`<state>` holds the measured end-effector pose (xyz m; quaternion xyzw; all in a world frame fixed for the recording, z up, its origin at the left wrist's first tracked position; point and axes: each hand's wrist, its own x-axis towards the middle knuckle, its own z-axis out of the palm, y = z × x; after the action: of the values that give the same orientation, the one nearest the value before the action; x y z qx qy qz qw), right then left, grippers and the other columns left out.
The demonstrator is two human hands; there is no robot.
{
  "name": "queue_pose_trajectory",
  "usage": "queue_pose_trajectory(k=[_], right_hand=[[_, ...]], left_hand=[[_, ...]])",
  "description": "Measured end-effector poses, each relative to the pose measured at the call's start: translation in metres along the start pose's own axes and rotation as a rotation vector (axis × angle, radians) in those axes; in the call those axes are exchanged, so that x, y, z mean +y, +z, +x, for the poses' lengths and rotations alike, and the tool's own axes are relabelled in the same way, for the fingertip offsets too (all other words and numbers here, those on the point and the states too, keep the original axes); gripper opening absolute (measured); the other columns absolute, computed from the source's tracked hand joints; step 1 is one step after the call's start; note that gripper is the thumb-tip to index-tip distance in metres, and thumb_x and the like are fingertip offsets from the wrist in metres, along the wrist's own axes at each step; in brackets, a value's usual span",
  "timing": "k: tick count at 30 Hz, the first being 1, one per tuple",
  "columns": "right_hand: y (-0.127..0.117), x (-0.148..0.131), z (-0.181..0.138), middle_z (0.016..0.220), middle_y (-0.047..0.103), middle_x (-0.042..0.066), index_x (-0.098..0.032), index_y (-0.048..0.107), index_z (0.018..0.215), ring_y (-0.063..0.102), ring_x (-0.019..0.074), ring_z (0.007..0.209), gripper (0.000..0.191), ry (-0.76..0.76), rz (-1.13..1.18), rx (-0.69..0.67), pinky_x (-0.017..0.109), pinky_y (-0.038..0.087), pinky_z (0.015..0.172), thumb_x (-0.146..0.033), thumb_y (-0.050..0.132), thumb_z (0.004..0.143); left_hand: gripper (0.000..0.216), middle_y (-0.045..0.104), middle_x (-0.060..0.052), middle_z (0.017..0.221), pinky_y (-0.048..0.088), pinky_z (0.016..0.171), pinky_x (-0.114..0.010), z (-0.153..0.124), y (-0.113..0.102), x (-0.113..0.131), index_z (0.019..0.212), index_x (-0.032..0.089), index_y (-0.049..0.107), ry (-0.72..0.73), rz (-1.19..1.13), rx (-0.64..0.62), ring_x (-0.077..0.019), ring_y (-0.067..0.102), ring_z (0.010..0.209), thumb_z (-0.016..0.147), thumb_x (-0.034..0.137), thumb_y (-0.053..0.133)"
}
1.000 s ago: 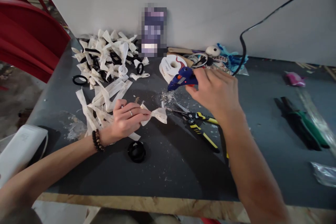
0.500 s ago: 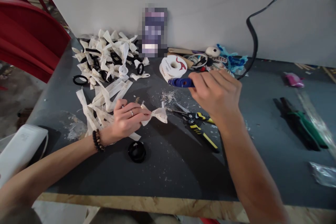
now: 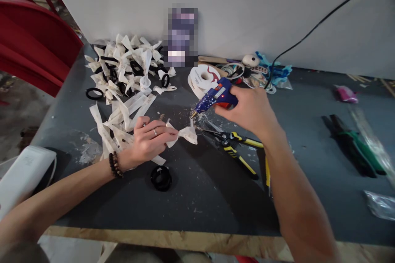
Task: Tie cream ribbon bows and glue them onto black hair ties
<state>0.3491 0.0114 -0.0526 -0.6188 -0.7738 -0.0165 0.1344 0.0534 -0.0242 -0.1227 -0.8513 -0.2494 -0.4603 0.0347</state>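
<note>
My left hand pinches a white ribbon bow at its middle, just above the dark tabletop. In my right hand is a blue hot glue gun, its nozzle angled down and left, a short way above the bow and apart from it. Under the glue gun lie yellow-and-black pliers. A small stack of black hair ties rests below my left hand. Loose white ribbon strips lie partly under that hand.
A pile of white bows with black hair ties stands back left. Behind the glue gun are a ribbon spool and a blurred phone. Green-handled pliers lie at right, a white power bank at left. A black cord crosses the wall.
My right hand has turned the glue gun, so its nozzle now points down toward the bow. The cord has shifted with it. My left hand and the bow have barely moved.
</note>
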Motion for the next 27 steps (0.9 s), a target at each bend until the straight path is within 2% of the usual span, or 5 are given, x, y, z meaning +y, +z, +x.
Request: queue_pose_trajectory(k=[7, 15, 21, 24, 27], right_hand=[[0.002, 0.002, 0.001, 0.067, 0.067, 0.008, -0.018, 0.068, 0.088, 0.062, 0.0251, 0.064, 0.031, 0.063, -0.163, -0.068, 0.035, 0.040, 0.062, -0.049, 0.064, 0.085], [0.009, -0.001, -0.002, 0.076, 0.073, 0.018, -0.011, 0.071, 0.106, 0.068, 0.0321, 0.066, 0.057, 0.130, -0.471, -0.387, 0.039, 0.040, 0.061, -0.059, 0.043, 0.098], [0.019, 0.004, -0.005, 0.097, 0.077, 0.026, -0.008, 0.075, 0.104, 0.070, 0.0403, 0.098, 0.067, 0.059, -0.434, -0.362, 0.048, 0.049, 0.079, -0.069, 0.046, 0.097], [0.018, 0.008, -0.005, 0.098, 0.076, 0.026, -0.010, 0.077, 0.099, 0.069, 0.0395, 0.093, 0.070, 0.091, -0.390, -0.378, 0.047, 0.049, 0.072, -0.074, 0.047, 0.095], [0.012, 0.009, -0.004, 0.097, 0.076, 0.023, -0.011, 0.078, 0.100, 0.069, 0.0362, 0.086, 0.064, 0.105, -0.399, -0.395, 0.042, 0.047, 0.065, -0.066, 0.044, 0.100]], left_hand=[[0.028, 0.084, 0.010, 0.091, 0.041, 0.075, -0.037, 0.001, 0.002, 0.000, 0.093, 0.028, 0.072, 0.014, -0.025, 0.035, -0.0134, 0.077, 0.076, 0.087, 0.001, 0.067], [0.033, 0.084, 0.012, 0.092, 0.039, 0.075, -0.037, -0.003, 0.005, -0.002, 0.094, 0.030, 0.071, -0.011, -0.047, 0.035, -0.0130, 0.077, 0.075, 0.085, -0.001, 0.067], [0.033, 0.084, 0.011, 0.094, 0.038, 0.076, -0.038, -0.004, 0.004, -0.002, 0.094, 0.030, 0.071, -0.023, -0.038, 0.006, -0.0152, 0.078, 0.078, 0.084, -0.001, 0.068], [0.031, 0.084, 0.011, 0.092, 0.038, 0.075, -0.038, -0.004, 0.004, -0.002, 0.094, 0.030, 0.071, -0.019, -0.030, 0.010, -0.0149, 0.078, 0.078, 0.085, 0.000, 0.068], [0.033, 0.084, 0.010, 0.091, 0.040, 0.074, -0.037, -0.003, 0.004, -0.002, 0.095, 0.029, 0.071, -0.007, -0.035, 0.031, -0.0142, 0.078, 0.077, 0.085, -0.002, 0.066]])
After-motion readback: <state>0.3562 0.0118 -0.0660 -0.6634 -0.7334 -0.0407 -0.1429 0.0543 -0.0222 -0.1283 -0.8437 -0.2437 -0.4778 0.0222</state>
